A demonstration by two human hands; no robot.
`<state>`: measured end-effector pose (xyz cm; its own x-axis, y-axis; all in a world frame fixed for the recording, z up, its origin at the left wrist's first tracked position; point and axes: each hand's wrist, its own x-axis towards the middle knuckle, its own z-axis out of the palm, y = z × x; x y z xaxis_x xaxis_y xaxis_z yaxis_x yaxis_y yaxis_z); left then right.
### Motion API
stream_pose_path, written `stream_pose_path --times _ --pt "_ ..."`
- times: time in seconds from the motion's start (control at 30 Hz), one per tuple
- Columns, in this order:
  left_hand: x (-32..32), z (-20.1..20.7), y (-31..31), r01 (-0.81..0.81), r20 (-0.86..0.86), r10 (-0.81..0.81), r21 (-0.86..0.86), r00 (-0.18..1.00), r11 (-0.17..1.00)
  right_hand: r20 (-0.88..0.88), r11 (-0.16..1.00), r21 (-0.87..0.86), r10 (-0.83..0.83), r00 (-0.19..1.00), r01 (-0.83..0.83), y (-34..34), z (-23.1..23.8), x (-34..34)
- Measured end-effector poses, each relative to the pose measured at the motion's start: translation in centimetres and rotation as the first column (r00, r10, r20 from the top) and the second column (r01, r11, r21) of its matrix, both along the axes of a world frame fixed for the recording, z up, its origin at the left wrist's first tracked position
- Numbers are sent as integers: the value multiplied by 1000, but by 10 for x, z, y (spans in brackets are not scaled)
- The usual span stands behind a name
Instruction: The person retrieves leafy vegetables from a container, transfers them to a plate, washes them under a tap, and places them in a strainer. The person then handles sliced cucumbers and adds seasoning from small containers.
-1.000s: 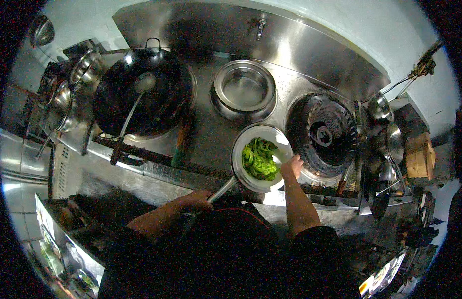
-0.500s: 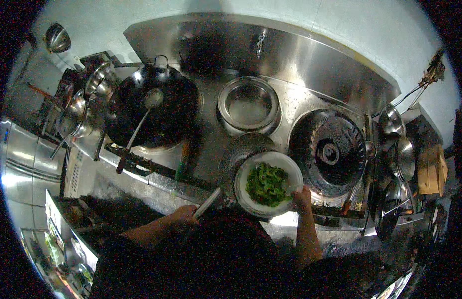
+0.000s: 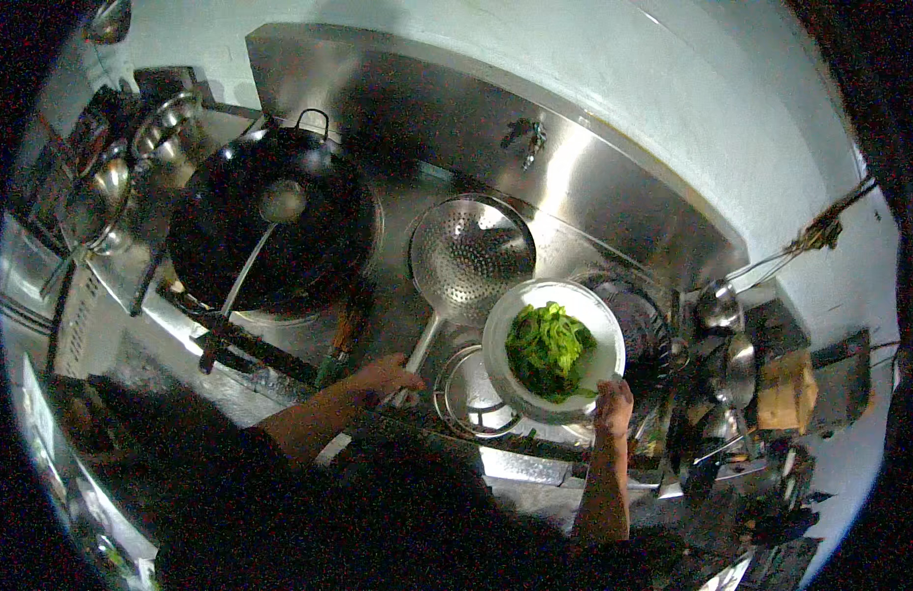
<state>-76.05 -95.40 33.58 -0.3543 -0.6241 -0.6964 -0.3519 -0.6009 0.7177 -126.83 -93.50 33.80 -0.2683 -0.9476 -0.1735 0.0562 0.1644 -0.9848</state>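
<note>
The white bowl (image 3: 553, 347) of green leafy vegetables (image 3: 546, 347) was held over the steel cooking surface (image 3: 397, 295), its near rim gripped by the right hand (image 3: 613, 405), whose fingers were closed on the edge. The greens lay heaped in the middle of the bowl, with bare white wall showing around them. Just to the left of the bowl, and touching or nearly touching its rim, a round perforated metal strainer (image 3: 470, 258) was lifted above the surface; its long handle (image 3: 420, 350) ran down toward the person, and the left hand (image 3: 383, 376) was clamped around the handle's end. Under the bowl and strainer a round metal pot (image 3: 471, 394) sat sunk in the surface, partly hidden by the bowl. Further left a large black wok (image 3: 269, 222) rested on its burner with a long-handled ladle (image 3: 255, 256) lying in it, the ladle's cup near the wok's middle. To the right of the bowl a dark burner ring (image 3: 646, 330) was half covered by it, and beyond that several small steel containers and ladles (image 3: 727, 340) crowded the right end. A steel backsplash (image 3: 535, 128) with a tap (image 3: 526, 138) rose behind everything.
</note>
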Motion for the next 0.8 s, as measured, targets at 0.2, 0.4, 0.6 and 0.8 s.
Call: stream_pose_path --times 0.2,0.4,0.6,0.8 --pt "-13 -56 -62 -165 -207 163 7 965 986 -445 937 -303 20 896 -172 -91 -17 20" --pt "0 -62 -84 53 3 -53 -116 999 992 -222 995 -58 -96 970 85 -183 -68 58" --pt "7 -58 -59 22 -208 -72 -231 975 973 -654 999 -42 -32 756 6 -247 -6 139" --pt "3 -67 -67 137 -114 -171 -258 979 956 -923 993 -40 7 384 -115 -274 79 209"
